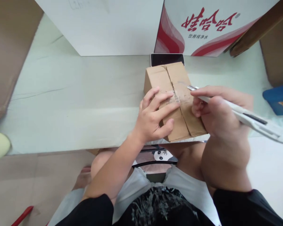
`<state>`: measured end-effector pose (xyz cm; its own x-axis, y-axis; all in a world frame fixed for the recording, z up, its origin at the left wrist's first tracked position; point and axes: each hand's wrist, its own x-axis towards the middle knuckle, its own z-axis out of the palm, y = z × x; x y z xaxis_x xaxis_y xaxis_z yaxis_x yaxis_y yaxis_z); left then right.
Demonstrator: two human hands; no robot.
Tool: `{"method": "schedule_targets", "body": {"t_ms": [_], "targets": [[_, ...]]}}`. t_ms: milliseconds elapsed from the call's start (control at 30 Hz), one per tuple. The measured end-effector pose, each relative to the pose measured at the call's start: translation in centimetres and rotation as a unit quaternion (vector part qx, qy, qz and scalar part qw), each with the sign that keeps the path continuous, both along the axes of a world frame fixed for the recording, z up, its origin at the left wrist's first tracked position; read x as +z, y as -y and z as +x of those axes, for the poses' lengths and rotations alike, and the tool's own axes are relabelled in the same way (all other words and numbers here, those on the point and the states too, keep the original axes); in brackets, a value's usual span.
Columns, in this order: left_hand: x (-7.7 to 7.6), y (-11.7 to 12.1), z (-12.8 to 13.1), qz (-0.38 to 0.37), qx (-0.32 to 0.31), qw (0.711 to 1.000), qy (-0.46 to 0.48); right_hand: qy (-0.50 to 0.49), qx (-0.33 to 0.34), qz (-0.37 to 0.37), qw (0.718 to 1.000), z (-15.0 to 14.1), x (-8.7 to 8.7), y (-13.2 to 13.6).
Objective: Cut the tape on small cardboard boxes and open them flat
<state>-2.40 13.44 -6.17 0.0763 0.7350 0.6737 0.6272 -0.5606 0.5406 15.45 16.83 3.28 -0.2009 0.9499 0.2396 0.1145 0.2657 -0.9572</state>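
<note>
A brown cardboard box [191, 116] lies on the table near its front edge, with a seam running down its top and a strip of clear tape across the middle. My left hand [153, 116] rests on the box top, fingers spread over the tape beside the seam. Gripped in my right hand [219, 110] is a white utility knife [252, 119]. Its thin blade points left, over the box's right flap close to the seam. I cannot tell whether the blade touches the cardboard.
A phone [167, 59] lies just behind the box. Farther back stands a large white carton [122, 28] with red printing on one side. A blue item [279, 99] is at the right, and a brown carton [11, 53] at the left. The pale table [85, 110] ends near my knees.
</note>
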Motion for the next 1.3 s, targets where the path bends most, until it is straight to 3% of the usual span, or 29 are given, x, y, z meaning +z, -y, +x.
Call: {"method": "schedule_targets", "body": {"t_ms": [133, 233, 500, 733, 1000, 1300], "targets": [[0.0, 0.1, 0.0, -0.002, 0.003, 1.0, -0.01, 0.03, -0.071, 0.066, 0.995, -0.3, -0.6, 0.0], [-0.1, 0.0, 0.0, 0.019, 0.0, 1.0, -0.001, 0.101, -0.076, 0.091, 0.988, -0.4, -0.4, 0.2], [-0.5, -0.1, 0.2, 0.02, 0.006, 1.0, 0.008, 0.164, -0.081, 0.101, 0.978, -0.7, -0.1, 0.3], [0.6, 0.3, -0.2, -0.054, -0.004, 0.998, -0.031, 0.229, -0.086, 0.09, 0.965, -0.4, -0.3, 0.4], [0.7, 0.4, -0.2, -0.063, 0.004, 0.997, -0.048, 0.212, -0.11, 0.122, 0.963, -0.5, -0.5, 0.1], [0.6, 0.4, -0.2, -0.063, -0.004, 0.997, -0.031, 0.244, -0.092, 0.083, 0.962, -0.6, -0.5, -0.2]]}}
